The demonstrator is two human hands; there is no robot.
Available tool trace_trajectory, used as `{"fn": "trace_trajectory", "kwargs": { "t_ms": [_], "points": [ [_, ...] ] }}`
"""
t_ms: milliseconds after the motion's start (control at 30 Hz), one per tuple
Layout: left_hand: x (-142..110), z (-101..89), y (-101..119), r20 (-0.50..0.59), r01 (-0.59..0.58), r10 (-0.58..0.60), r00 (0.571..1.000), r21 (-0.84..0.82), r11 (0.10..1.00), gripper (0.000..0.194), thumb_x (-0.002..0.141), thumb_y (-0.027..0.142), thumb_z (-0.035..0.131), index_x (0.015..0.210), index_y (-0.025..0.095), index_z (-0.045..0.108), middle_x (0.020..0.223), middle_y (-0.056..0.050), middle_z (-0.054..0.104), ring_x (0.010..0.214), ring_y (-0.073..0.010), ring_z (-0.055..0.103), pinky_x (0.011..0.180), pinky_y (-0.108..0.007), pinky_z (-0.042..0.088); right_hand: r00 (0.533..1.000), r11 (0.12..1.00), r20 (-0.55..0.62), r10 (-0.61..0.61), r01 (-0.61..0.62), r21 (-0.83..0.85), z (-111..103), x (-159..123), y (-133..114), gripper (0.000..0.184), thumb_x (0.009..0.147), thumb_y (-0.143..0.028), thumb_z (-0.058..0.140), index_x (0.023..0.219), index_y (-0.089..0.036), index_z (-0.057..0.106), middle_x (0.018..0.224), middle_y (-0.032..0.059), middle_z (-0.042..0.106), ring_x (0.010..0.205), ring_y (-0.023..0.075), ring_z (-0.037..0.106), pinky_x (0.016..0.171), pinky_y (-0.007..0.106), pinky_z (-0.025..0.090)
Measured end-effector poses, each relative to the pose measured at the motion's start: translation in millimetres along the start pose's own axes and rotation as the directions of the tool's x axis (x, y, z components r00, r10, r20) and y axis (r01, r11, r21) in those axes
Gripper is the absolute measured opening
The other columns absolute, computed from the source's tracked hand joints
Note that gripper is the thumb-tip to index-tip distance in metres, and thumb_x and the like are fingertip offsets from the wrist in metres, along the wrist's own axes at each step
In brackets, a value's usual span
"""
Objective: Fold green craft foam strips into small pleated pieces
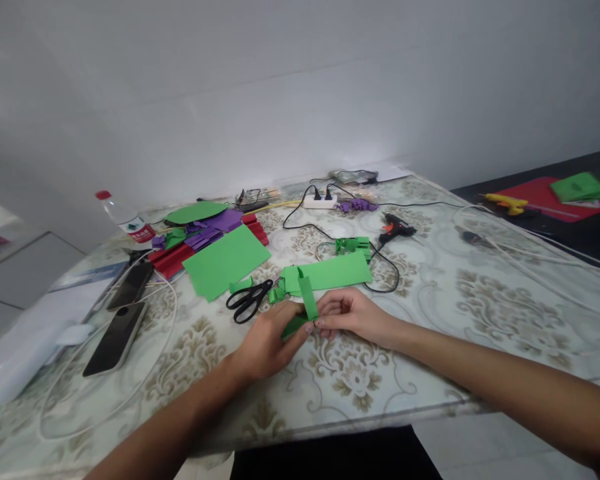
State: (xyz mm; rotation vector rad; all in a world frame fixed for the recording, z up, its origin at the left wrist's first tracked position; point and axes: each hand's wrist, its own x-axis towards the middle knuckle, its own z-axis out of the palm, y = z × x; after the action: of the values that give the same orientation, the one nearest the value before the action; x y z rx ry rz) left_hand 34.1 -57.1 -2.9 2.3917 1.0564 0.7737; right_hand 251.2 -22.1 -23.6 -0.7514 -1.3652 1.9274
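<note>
Between my hands, near the front of the table, is a folded strip of green paper. My left hand is closed on it, thumb and fingers pinching its lower end. My right hand has curled fingers, with the fingertips pressed to the same end of the strip. Just behind lies a wide green paper piece, flat on the table. Black-handled scissors rest to the left of my left hand. Small cut green pieces lie beside their blades.
Green sheets, purple paper and red folded paper pile up at back left, near a water bottle. Two phones lie at left among white cables. A black glue gun and a power strip sit behind, with cords trailing.
</note>
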Motion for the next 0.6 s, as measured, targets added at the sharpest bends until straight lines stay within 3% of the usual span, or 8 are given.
{"fn": "trace_trajectory", "kwargs": {
  "t_ms": [233, 600],
  "points": [
    [-0.2, 1.1, -2.1, -0.012, 0.001, 0.000, 1.000, 0.005, 1.000, 0.010, 0.098, 0.026, 0.051, 0.096, 0.018, 0.057, 0.085, -0.005, 0.062, 0.079, -0.0175, 0.059, 0.072, -0.029, 0.047, 1.000, 1.000, -0.009, 0.018, -0.018, -0.025, 0.1, -0.7, -0.1, 0.036, 0.068, -0.037, 0.088, 0.087, -0.012, 0.069, 0.071, 0.0038, 0.075, 0.064, 0.0158, 0.072, 0.056, 0.023, 0.058],
    [-0.1, 0.0, -0.2, 0.002, 0.063, -0.063, 0.998, -0.063, 0.996, 0.015, 0.098, 0.029, 0.052, 0.101, 0.017, 0.061, 0.091, -0.007, 0.065, 0.084, -0.0196, 0.062, 0.078, -0.034, 0.050, 1.000, 0.999, 0.009, 0.011, -0.011, -0.033, 0.0, -0.5, 0.5, 0.038, 0.068, -0.039, 0.088, 0.087, -0.012, 0.069, 0.070, 0.0034, 0.074, 0.062, 0.0148, 0.071, 0.057, 0.024, 0.058]
  ]
}}
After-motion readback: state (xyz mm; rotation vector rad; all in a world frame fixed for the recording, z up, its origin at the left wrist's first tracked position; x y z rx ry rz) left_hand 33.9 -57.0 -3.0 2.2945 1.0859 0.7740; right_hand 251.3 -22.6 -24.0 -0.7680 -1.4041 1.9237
